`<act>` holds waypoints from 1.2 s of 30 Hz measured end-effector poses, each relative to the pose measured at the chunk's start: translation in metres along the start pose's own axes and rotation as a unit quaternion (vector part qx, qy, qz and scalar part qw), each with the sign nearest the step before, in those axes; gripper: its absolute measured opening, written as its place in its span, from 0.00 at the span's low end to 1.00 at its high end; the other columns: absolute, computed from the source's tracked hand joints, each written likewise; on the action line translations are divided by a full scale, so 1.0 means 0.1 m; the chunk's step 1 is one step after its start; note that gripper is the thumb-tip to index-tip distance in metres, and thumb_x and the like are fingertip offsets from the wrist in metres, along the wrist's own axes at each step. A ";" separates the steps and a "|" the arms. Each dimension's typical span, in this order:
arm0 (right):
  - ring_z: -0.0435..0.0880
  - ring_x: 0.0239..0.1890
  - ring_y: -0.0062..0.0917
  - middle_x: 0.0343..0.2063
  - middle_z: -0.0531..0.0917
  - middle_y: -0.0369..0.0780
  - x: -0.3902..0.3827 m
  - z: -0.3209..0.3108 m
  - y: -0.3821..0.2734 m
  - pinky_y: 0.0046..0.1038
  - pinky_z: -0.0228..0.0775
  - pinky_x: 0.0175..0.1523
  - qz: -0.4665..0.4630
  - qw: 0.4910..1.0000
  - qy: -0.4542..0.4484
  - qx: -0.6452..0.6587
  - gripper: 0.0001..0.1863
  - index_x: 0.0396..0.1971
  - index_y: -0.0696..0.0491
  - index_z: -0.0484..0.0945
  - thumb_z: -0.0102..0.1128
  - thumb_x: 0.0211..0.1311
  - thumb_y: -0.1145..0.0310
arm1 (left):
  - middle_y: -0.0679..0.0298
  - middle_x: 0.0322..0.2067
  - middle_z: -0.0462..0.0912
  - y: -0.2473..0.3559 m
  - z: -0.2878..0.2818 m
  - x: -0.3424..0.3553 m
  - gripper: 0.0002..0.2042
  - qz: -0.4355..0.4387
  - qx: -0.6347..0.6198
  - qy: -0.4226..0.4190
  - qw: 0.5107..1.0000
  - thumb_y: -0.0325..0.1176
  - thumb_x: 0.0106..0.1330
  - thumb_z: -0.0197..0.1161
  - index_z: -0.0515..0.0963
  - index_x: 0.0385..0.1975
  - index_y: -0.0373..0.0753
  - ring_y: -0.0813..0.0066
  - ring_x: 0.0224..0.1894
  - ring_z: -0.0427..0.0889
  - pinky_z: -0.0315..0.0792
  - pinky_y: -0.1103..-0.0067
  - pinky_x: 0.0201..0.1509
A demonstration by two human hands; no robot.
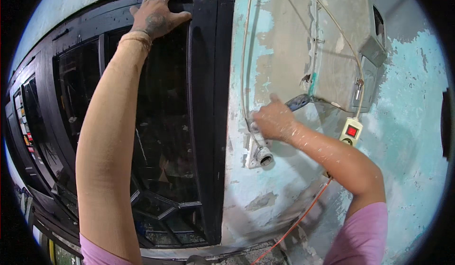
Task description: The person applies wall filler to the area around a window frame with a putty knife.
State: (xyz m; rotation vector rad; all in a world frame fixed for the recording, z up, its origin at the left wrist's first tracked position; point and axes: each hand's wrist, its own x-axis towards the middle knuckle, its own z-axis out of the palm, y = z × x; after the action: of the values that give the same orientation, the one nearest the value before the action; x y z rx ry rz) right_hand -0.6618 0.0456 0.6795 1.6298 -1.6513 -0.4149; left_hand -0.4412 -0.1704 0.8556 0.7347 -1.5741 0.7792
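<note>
My right hand (275,119) is in front of the wall (412,127), its fingers curled in close around the tool (298,102), thumb poking up. Only the tool's blue-grey handle shows; it sticks out to the right of my knuckles, above my wrist, slanting slightly upward away from me. The fingertips blur on the far left of the fist, so I can't tell where the working end sits or whether it touches the wall. White specks dot my right forearm.

My left hand is up high (156,18), fingers spread and laid over the top rail of the black frame (204,118), thumb stretched out to the right. These fingers hold nothing that I can see; they rest on the wood, well apart from the tool. A tan sleeve (111,123) covers that forearm to the wrist.

Just below my right fist is the round grey socket (264,156) on its pale plate. A thin cable (244,66) runs down the wall to it. Beyond the handle, up and to the right, hangs the grey box (343,37). The power strip (351,130) with its red switch hangs above my right forearm, and an orange cord (303,216) trails away below.
</note>
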 end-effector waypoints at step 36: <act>0.83 0.24 0.29 0.18 0.83 0.38 -0.04 0.10 0.13 0.38 0.62 0.51 -0.006 0.999 0.020 -0.048 0.03 0.21 0.48 0.82 0.60 0.47 0.68 | 0.60 0.64 0.64 -0.05 -0.02 -0.02 0.41 -0.007 0.017 -0.011 1.000 0.65 0.51 0.62 0.67 0.63 0.47 0.60 0.68 0.58 0.48 0.42 0.65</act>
State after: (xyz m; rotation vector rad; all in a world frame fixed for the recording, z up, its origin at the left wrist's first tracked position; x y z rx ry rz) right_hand -0.6785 0.0479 0.6811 1.5675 -1.5684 -0.4570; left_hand -0.4354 -0.1714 0.8545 0.7805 -1.5770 0.7905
